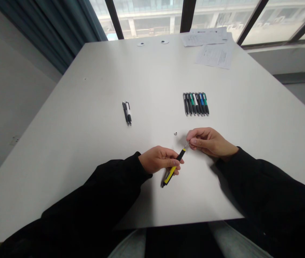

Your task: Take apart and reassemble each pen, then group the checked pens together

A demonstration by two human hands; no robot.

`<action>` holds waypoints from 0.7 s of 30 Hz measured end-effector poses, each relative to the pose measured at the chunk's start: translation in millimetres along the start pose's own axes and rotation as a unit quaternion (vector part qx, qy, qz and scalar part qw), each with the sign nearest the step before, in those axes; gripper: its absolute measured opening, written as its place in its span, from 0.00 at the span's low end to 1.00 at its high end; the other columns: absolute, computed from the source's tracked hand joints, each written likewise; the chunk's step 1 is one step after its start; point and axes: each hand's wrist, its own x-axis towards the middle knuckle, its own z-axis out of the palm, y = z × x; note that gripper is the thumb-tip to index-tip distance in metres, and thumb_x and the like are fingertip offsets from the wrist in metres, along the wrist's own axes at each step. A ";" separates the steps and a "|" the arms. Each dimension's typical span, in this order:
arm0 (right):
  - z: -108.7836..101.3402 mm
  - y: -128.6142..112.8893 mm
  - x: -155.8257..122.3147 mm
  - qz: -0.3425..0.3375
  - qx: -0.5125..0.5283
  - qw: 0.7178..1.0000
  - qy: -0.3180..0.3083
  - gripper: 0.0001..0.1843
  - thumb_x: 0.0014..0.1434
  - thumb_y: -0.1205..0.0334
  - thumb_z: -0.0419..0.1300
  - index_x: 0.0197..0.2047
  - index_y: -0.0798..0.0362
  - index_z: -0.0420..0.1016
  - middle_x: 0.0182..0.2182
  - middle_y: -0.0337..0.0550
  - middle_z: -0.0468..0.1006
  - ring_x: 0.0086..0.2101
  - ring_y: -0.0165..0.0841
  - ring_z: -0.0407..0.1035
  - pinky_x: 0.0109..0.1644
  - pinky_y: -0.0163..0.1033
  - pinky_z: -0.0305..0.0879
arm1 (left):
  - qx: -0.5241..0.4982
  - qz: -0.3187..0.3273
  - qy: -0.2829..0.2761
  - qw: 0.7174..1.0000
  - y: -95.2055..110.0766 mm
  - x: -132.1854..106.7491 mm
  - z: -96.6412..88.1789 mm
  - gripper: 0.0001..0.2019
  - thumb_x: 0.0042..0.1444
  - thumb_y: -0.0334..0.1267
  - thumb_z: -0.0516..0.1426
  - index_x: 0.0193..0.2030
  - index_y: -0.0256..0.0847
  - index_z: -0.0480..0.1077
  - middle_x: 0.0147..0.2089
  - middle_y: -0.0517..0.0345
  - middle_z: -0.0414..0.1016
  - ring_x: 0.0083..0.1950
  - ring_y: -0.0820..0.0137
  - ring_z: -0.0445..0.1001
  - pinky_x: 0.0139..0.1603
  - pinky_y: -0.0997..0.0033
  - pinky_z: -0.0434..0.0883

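My left hand (pixel 161 160) is closed around a yellow-and-black pen (pixel 170 174). The pen slants, its narrow end up to the right and its other end down near the table. My right hand (pixel 205 142) is pinched just beyond the narrow end, thumb against the fingers; whatever sits between them is too small to make out. A thin pale bit shows at the pen's narrow end, close to those fingertips. On the table just left of my right hand lies a small silvery piece (pixel 175 133), perhaps a pen tip cone.
Farther right, several pens (pixel 196 104) in black, green, white and blue lie in a tight row. Two more pens (pixel 127 113), one black and one white-and-black, lie left of centre. Papers (pixel 214 53) rest at the white table's (pixel 109 75) far right, by the window.
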 end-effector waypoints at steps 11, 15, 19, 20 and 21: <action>-1.8 0.8 -0.3 0.001 -0.008 1.000 -0.016 0.09 0.54 0.60 0.70 0.36 0.56 0.80 0.25 0.39 0.75 0.26 0.26 0.66 0.30 0.33 0.61 | 0.003 0.004 -0.002 1.000 -0.1 0.5 0.0 0.20 0.48 0.44 0.69 0.41 0.29 0.76 0.30 0.51 0.79 0.31 0.69 0.79 0.34 0.72 0.77; -5.3 4.6 0.0 0.000 -0.022 1.000 -0.021 0.10 0.54 0.59 0.70 0.36 0.56 0.79 0.24 0.39 0.74 0.26 0.27 0.65 0.29 0.33 0.60 | 0.012 0.004 -0.001 1.000 -1.3 1.4 -1.1 0.21 0.47 0.45 0.69 0.41 0.30 0.76 0.31 0.51 0.79 0.30 0.69 0.79 0.33 0.72 0.76; -9.0 7.5 0.3 -0.004 -0.054 0.998 -0.027 0.11 0.55 0.58 0.70 0.36 0.56 0.79 0.25 0.39 0.74 0.26 0.27 0.65 0.30 0.34 0.60 | 0.012 0.003 -0.001 1.000 -2.0 1.9 -1.6 0.21 0.47 0.45 0.69 0.41 0.30 0.76 0.31 0.51 0.79 0.30 0.69 0.80 0.33 0.71 0.76; -9.2 7.4 0.3 -0.005 -0.065 0.997 -0.029 0.11 0.54 0.57 0.70 0.36 0.56 0.79 0.25 0.39 0.74 0.26 0.27 0.65 0.30 0.34 0.60 | 0.010 0.003 -0.001 1.000 -1.9 1.9 -1.5 0.21 0.47 0.45 0.69 0.41 0.30 0.76 0.31 0.51 0.79 0.30 0.69 0.80 0.33 0.71 0.76; -9.0 6.8 0.3 -0.005 -0.075 0.997 -0.030 0.11 0.54 0.57 0.70 0.36 0.56 0.79 0.25 0.39 0.75 0.25 0.27 0.65 0.29 0.34 0.60 | 0.008 0.003 -0.002 1.000 -1.7 1.9 -1.3 0.20 0.47 0.44 0.69 0.41 0.30 0.76 0.31 0.51 0.79 0.30 0.69 0.80 0.33 0.71 0.76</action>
